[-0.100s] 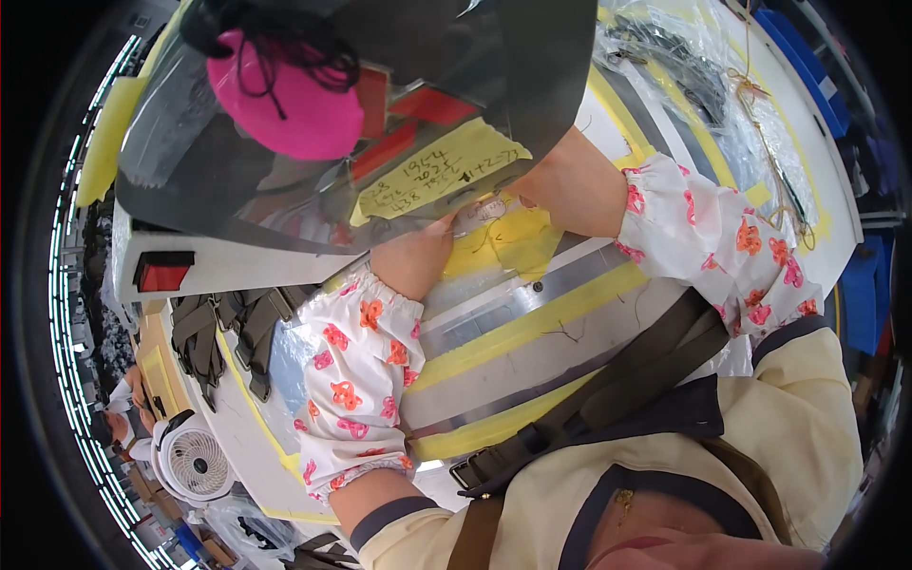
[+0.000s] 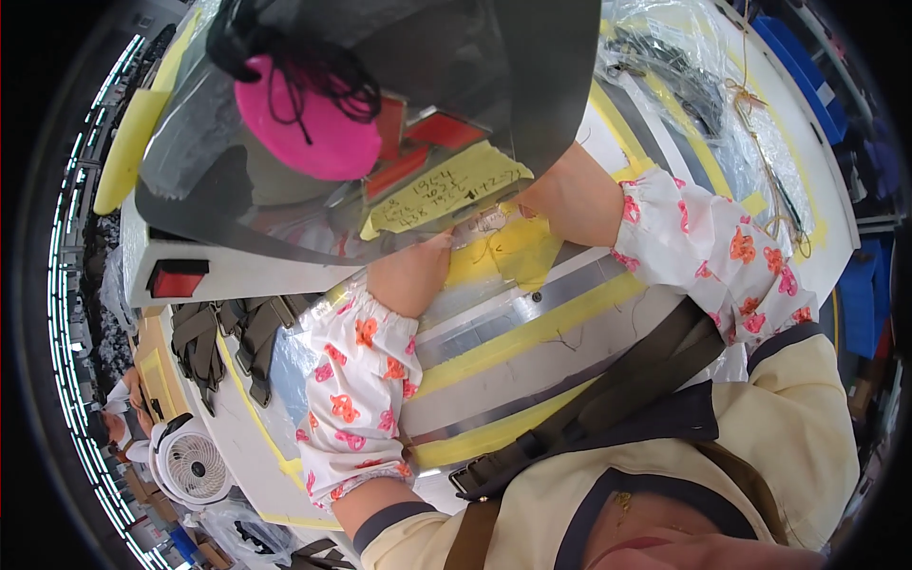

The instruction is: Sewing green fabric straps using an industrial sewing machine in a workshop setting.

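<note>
A large dark grey machine head [image 2: 456, 76], perhaps a sewing machine, fills the top of the view and hides the fingers of both hands. My left hand [image 2: 410, 274] reaches under its lower edge from the left. From the right comes my right hand [image 2: 572, 201], at the same edge. Between them lies a sheet of yellow film [image 2: 499, 252] under clear plastic. What the fingers hold, if anything, is hidden. A dark olive webbing strap [image 2: 636, 366] with a buckle runs across the front of the table. Both forearms wear white flowered sleeves [image 2: 356, 399].
A pink disc [image 2: 309, 123] and tangled black cord sit on the machine, with a yellow handwritten label [image 2: 446, 195] below. More webbing straps [image 2: 252, 337] lie at left, near a white fan [image 2: 195, 465]. Clear plastic [image 2: 674, 66] and blue bins [image 2: 860, 294] are at right.
The machine and its pink disc appear shifted slightly right and down, as the view moves a little. Both hands stay at the machine's edge, almost unchanged.
</note>
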`<move>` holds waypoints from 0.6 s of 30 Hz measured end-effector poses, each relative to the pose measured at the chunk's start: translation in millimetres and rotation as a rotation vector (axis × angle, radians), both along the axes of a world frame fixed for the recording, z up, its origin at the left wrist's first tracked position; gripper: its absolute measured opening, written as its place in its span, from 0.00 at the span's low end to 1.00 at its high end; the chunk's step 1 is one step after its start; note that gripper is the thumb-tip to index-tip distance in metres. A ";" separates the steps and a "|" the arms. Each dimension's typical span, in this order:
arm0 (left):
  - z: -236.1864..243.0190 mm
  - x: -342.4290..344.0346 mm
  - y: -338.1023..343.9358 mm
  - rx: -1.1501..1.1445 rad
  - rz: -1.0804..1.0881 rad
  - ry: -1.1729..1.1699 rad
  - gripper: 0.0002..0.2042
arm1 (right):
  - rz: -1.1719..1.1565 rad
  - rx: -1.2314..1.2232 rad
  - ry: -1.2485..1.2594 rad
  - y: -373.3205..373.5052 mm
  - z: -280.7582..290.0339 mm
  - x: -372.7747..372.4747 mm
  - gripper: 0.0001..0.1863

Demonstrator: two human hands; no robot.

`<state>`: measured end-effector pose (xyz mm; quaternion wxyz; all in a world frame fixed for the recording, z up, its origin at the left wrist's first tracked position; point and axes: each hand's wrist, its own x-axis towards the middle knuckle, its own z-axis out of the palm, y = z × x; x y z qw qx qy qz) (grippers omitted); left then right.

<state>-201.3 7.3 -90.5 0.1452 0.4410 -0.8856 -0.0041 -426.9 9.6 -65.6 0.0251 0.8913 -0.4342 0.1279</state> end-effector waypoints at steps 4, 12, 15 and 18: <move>20.5 40.5 21.0 -0.094 0.059 0.124 0.12 | 0.047 -0.035 -0.150 1.5 -6.8 -4.3 0.08; 18.5 124.9 55.9 -0.219 0.337 -0.031 0.22 | 0.258 0.001 -0.103 1.4 -4.4 -12.9 0.07; 16.8 137.5 57.4 -0.298 0.352 -0.256 0.19 | 0.277 -0.147 -0.163 1.4 -6.8 -16.7 0.10; 21.7 139.2 59.8 -0.300 0.355 -0.298 0.19 | 0.335 -0.133 -0.190 7.6 -7.4 -8.3 0.13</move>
